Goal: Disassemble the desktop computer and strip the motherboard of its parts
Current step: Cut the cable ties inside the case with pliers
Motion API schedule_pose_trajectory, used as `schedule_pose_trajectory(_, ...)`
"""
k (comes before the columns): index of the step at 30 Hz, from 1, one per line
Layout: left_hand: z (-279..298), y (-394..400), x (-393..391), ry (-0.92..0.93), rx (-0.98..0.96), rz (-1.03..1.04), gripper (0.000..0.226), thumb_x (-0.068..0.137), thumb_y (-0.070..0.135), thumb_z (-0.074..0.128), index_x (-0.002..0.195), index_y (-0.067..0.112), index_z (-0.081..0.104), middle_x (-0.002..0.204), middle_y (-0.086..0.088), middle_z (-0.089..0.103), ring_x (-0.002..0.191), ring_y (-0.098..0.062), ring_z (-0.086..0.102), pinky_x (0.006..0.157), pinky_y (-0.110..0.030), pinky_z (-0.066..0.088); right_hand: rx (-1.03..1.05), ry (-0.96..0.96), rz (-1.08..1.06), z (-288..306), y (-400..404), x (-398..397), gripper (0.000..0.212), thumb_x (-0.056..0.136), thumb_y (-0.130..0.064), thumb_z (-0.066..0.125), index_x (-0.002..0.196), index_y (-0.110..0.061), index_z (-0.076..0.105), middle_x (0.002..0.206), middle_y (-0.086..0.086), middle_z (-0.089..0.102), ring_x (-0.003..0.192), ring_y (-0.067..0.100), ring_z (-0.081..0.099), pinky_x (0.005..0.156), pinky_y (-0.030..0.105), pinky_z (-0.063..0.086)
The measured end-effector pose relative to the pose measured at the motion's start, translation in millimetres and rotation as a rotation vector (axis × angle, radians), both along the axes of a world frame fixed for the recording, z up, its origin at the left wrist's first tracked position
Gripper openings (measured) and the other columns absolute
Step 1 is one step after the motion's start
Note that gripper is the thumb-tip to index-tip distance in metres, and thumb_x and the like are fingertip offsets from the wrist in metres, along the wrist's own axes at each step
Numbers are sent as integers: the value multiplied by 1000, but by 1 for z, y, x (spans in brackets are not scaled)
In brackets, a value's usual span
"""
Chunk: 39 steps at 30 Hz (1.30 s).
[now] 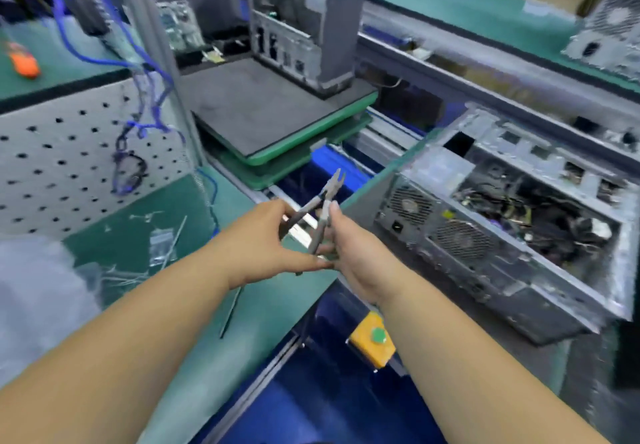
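Green matting covers the workbench (242,305), with a pegboard (69,152) at the left of the frame and a conveyor rail running across the upper right. At centre, both hands meet on one pair of cutting pliers (327,201) — the left hand (263,239) pinches one handle between its fingers, the right hand (349,253) wraps the other, and the tool's tips stand slightly parted, pointing up the frame.

One opened desktop computer (502,215) lies on its side at the right of the frame, apart from both hands. Its steel case looks heavy and stiff, with thin sheet edges that could cut; it is best gripped by the outer frame, not by the loose dark cables bundled inside, which are soft and would snag. Two round fan grilles show on its near face. Any board inside is hidden, but I would judge it fragile and best held by its edges.

A second tower case (301,20) stands upright on a grey-topped tray (263,114) at upper centre; a lone circuit board (180,26) leans at upper left — blurred. Cut cable ties (135,275) litter the mat at lower left, too smeared to count
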<state>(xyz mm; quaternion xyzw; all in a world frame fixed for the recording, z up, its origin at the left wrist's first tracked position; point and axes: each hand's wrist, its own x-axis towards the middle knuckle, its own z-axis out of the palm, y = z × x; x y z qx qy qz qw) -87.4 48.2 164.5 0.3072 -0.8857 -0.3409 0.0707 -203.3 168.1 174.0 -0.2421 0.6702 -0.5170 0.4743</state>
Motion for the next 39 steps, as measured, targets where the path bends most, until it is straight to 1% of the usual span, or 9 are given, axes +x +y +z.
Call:
schedule_pose_trajectory(3,-35,-24,28,-171,66,152,85,36,88,64,101,35,51,97,16,57,83,-5,59,75,-31,50,120,40,0,-6,-16,20,51,101,-55,26,142,-28,42,128,4,54,105,22,58,91,35,45)
schedule_pose_trajectory(8,-93,-36,47,-309,225,284,82,36,87,64,94,30,50,92,12,57,81,-7,57,72,-30,49,253,53,-48,-5,-29,36,52,105,-47,24,146,-17,37,134,8,53,109,25,57,96,37,44)
schedule_pose_trajectory(13,-134,-23,36,-374,361,244,82,36,87,63,93,30,48,91,12,55,80,-6,54,67,-28,46,358,39,-116,-13,-23,41,51,105,-45,25,144,-15,38,132,8,54,112,24,58,101,39,44)
schedule_pose_trajectory(18,-156,-17,25,-483,176,238,86,40,84,63,102,25,48,97,7,54,79,-15,56,56,-28,39,435,43,-174,-25,-13,34,51,106,-43,24,146,-14,35,133,9,53,99,22,57,92,36,43)
schedule_pose_trajectory(23,-177,-24,27,-611,-57,231,101,49,83,64,125,19,47,121,-2,48,110,-22,55,78,-33,46,491,9,-223,-33,-4,24,49,106,-41,25,143,-11,38,135,11,53,100,23,56,95,38,43)
schedule_pose_trajectory(28,-184,-28,28,-705,-258,235,111,53,88,58,134,15,39,125,-4,44,116,-24,47,87,-36,44,505,-1,-242,-43,3,20,47,106,-43,26,140,-14,40,130,8,56,107,25,60,101,40,43)
schedule_pose_trajectory(32,-185,-29,26,-787,-310,219,118,53,93,51,136,11,35,127,-8,41,113,-27,46,92,-37,40,519,4,-266,-51,5,12,38,103,-49,28,122,-22,47,119,6,63,107,26,61,103,44,44)
schedule_pose_trajectory(36,-175,-26,20,-792,-298,226,105,64,90,44,136,14,34,127,-10,39,115,-29,44,93,-38,37,447,42,-277,-54,12,4,34,100,-53,29,115,-30,49,109,-5,65,98,19,65,88,37,49)
schedule_pose_trajectory(39,-155,-26,8,-551,-302,128,78,79,74,49,132,17,42,125,-8,45,113,-28,48,93,-38,40,396,94,-278,-47,24,-5,38,93,-58,30,109,-34,55,105,-9,67,96,18,65,87,36,48)
